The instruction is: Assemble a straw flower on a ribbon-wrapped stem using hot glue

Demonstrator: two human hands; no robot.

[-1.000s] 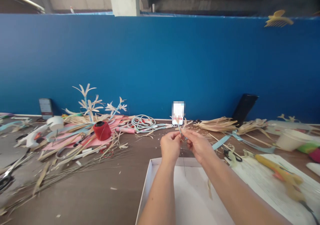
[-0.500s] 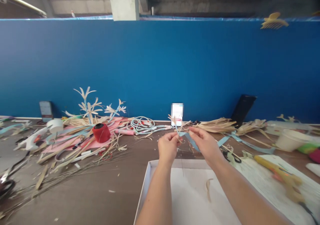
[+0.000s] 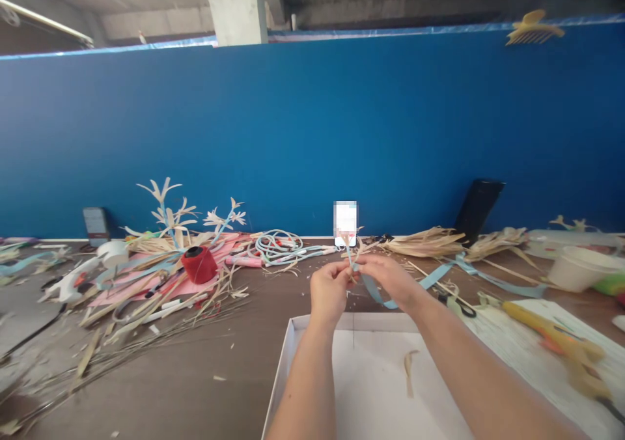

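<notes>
My left hand [image 3: 329, 295] is closed in a pinch on the thin stem of a small flower [image 3: 347, 243]. The stem is partly wrapped in light blue, and pale dry petals show at its top. Touching the same spot are the fingertips of my right hand [image 3: 388, 280], pinched on a light blue strip [image 3: 372, 291] that loops down beneath the palm and runs off to the right. Below the hands a thin wire end hangs over a white shallow box [image 3: 282, 368]. A curled dry husk piece [image 3: 409, 373] lies inside it.
At left, a red spool [image 3: 200, 265], white tape roll [image 3: 113, 253] and finished husk flowers [image 3: 168, 215] sit amid dry strips. A phone [image 3: 346, 224] stands behind my hands. At right are a yellow glue gun [image 3: 556, 336], a white cup [image 3: 576, 269] and husk bundles [image 3: 424, 241].
My right hand has moved left and in against the left hand's fingertips. The blue strip, stretched between the hands before, now hangs in a loop under the right hand. The view has tilted slightly.
</notes>
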